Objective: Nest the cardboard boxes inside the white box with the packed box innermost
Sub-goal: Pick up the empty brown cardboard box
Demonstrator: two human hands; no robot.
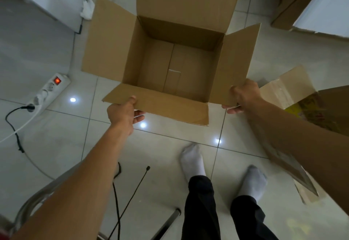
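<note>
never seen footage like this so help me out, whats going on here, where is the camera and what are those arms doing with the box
There is no machine here. A person wears one camera on the head, looking down, so you see their own arms and socked feet. The left hand grips the near flap and the right hand grips the right flap of an open, empty cardboard box above a tiled floor. Another opened box lies to the right, a power strip to the left, and a white box sits at the upper right.
</note>
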